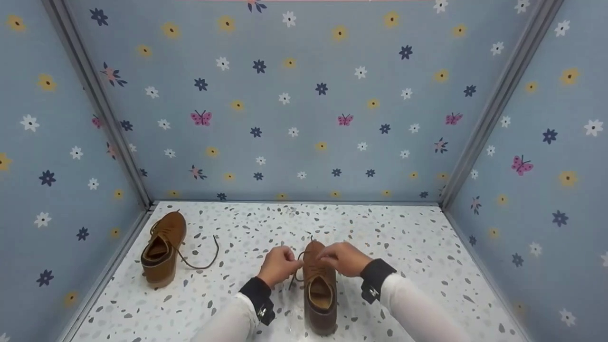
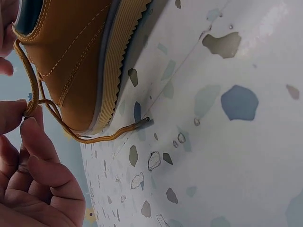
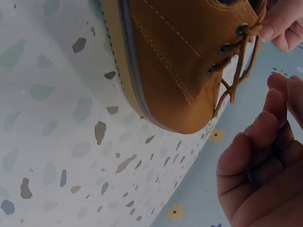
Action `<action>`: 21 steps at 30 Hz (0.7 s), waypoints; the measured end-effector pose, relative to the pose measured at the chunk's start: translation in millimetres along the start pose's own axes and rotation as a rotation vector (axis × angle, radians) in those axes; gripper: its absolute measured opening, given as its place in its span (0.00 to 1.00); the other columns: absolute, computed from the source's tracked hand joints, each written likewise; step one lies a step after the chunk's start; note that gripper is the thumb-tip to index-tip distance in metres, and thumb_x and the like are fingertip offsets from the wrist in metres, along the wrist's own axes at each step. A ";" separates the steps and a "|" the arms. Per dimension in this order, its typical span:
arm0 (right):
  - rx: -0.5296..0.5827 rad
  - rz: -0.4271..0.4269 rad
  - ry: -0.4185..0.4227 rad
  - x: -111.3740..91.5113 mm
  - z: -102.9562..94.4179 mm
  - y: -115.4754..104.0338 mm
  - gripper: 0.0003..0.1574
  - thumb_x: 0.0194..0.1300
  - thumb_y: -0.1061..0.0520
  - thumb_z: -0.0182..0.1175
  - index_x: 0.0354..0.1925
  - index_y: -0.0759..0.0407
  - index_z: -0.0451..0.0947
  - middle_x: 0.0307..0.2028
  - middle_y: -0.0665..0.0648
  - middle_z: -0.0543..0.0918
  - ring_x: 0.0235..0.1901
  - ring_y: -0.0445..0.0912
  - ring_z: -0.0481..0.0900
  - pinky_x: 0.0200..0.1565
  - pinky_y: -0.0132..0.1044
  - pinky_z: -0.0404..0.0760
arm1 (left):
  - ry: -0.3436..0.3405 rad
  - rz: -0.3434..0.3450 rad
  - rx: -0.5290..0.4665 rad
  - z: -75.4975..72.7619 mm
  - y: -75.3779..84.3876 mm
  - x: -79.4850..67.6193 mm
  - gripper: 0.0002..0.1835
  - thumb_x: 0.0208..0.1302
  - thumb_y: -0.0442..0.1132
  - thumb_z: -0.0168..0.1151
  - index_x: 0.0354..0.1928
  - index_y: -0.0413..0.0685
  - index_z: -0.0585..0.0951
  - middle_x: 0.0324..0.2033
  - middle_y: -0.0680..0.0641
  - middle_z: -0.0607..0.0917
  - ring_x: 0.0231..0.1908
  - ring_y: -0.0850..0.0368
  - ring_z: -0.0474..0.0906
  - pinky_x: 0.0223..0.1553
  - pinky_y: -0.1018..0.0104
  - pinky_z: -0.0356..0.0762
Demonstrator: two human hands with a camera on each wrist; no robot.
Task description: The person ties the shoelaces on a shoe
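A brown lace-up shoe (image 1: 322, 311) stands on the speckled floor between both hands, toe pointing away. My left hand (image 1: 279, 265) is at the shoe's left side. In the left wrist view, its thumb and index finger pinch a brown shoelace (image 2: 34, 80), and one lace end trails onto the floor by the toe. Over the right side of the laces is my right hand (image 1: 349, 259). Its fingers (image 3: 262, 130) are loosely bent in the right wrist view, with no lace visible between them. Laces cross through the eyelets of the shoe (image 3: 175, 61) beside it.
A second brown shoe (image 1: 164, 251) stands at the left, its loose lace (image 1: 209, 266) curling to the right on the white speckled floor (image 1: 380, 228). Blue flower-patterned panels (image 1: 304, 109) with grey metal corner posts (image 1: 503, 99) enclose the back and both sides.
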State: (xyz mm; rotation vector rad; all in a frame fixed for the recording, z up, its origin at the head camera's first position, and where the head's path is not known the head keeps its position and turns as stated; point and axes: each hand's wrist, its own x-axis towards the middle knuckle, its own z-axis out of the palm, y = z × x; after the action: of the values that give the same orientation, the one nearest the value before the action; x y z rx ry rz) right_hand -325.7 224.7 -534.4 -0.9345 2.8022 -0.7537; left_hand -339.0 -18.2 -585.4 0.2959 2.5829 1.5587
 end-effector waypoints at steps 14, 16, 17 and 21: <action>0.034 -0.056 -0.128 0.7 20.3 -4.9 0.15 0.77 0.57 0.59 0.55 0.52 0.88 0.51 0.50 0.91 0.50 0.43 0.88 0.55 0.37 0.84 | 0.041 -0.034 0.003 5.8 -2.0 6.3 0.14 0.53 0.41 0.73 0.22 0.53 0.74 0.16 0.57 0.78 0.18 0.62 0.72 0.20 0.70 0.68; 0.055 -0.040 -0.134 0.7 20.9 -4.7 0.15 0.77 0.56 0.60 0.55 0.49 0.89 0.51 0.49 0.91 0.50 0.41 0.87 0.56 0.36 0.84 | 0.050 -0.030 0.008 6.6 -2.8 6.9 0.14 0.53 0.42 0.73 0.22 0.53 0.74 0.16 0.57 0.78 0.17 0.62 0.73 0.20 0.70 0.68; 0.064 -0.031 -0.137 0.8 21.0 -4.6 0.14 0.77 0.56 0.60 0.54 0.48 0.89 0.51 0.48 0.91 0.50 0.40 0.87 0.56 0.35 0.83 | 0.053 -0.029 0.010 6.9 -3.3 7.1 0.14 0.53 0.42 0.73 0.22 0.53 0.74 0.16 0.57 0.78 0.17 0.62 0.73 0.20 0.70 0.68; 0.107 0.002 -0.143 0.6 22.1 -2.2 0.13 0.76 0.54 0.61 0.52 0.45 0.90 0.49 0.45 0.91 0.49 0.37 0.85 0.55 0.34 0.82 | 0.053 -0.029 0.013 7.6 -4.4 7.4 0.15 0.53 0.42 0.73 0.22 0.53 0.73 0.16 0.57 0.77 0.17 0.62 0.73 0.20 0.70 0.69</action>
State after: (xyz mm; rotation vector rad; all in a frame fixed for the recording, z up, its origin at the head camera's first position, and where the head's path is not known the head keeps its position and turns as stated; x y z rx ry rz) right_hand -319.8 213.4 -552.6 -0.9283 2.6125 -0.7942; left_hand -345.2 -11.9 -592.8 0.2199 2.6254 1.5618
